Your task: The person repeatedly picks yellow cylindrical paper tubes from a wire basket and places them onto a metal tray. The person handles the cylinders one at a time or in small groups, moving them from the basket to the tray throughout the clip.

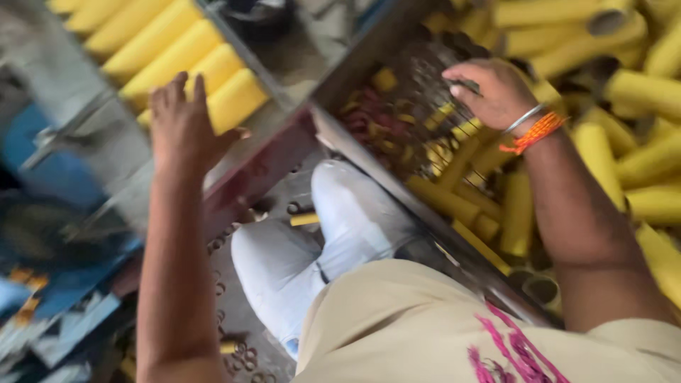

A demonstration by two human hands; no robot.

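My left hand (181, 120) rests flat, fingers apart, on the end of a row of yellow tubes (170, 60) lying side by side on a metal rack at the upper left. My right hand (493, 89), with a metal bangle and orange thread at the wrist, reaches into a metal bin (418, 206) of loose yellow tubes (603, 152) on the right. Its fingers curl over something small and dark; blur hides what it is.
My knee in light trousers (333, 227) sits between rack and bin. A short yellow tube piece (305, 220) and metal rings lie on the floor. Blue machine parts (50, 213) stand at the left. Small yellow and red pieces (383, 113) fill the bin's far corner.
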